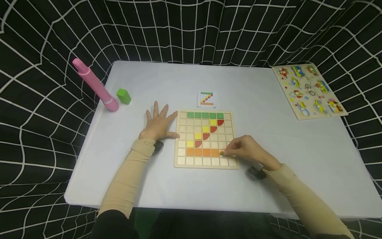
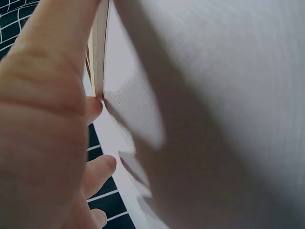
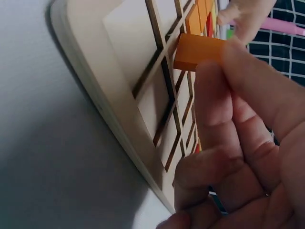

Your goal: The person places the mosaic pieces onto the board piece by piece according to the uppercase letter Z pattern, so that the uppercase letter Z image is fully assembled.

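A square wooden grid board (image 1: 206, 167) lies mid-table. Green tiles (image 1: 205, 115) line its top row, yellow squares (image 1: 206, 129) and red quarter-circle pieces (image 1: 213, 129) run diagonally, and orange tiles (image 1: 198, 152) fill part of a lower row. My right hand (image 1: 246, 149) pinches an orange square tile (image 3: 198, 51) between thumb and finger. That tile is tilted over the cell just right of the orange row. With fingers spread, my left hand (image 1: 156, 127) rests beside the board, thumb and index finger touching its left edge (image 2: 98, 57).
Behind the board lies a small pattern card (image 1: 206, 99). A green block (image 1: 123, 96) and a pink tube (image 1: 96, 86) stand at the left. A picture puzzle board (image 1: 310, 91) lies back right, and black netted cloth surrounds the white table (image 1: 167, 189).
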The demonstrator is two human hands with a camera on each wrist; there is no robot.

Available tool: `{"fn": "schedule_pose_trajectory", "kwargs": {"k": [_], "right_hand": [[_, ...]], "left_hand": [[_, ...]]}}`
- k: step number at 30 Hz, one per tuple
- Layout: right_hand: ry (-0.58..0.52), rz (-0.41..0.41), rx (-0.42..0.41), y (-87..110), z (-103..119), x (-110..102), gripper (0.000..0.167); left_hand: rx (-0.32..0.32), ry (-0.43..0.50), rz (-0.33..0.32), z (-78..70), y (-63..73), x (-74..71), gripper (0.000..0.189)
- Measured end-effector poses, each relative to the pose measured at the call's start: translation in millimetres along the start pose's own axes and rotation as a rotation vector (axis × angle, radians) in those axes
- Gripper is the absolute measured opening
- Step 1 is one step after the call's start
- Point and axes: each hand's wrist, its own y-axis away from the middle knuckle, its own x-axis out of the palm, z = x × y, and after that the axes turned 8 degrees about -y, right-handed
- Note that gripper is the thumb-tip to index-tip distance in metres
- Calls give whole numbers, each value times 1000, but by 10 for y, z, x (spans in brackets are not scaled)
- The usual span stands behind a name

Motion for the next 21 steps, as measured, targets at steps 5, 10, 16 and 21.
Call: {"fn": "schedule_pose_trajectory", "kwargs": {"k": [5,10,16,21], "right_hand": [[48,13,-39,-39,-16,-1,14],[98,-15,-71,-47,-33,21,10],[191,-77,-147,-35,-53,84,8],[411,-114,-263,-62,19,104,11]], "left_hand": [[-3,0,3,-20,11,-1,106],[4,4,4,-28,7,30,106],[9,7,4,-26,17,55,105],[35,45,11,-16,50,27,103]]}}
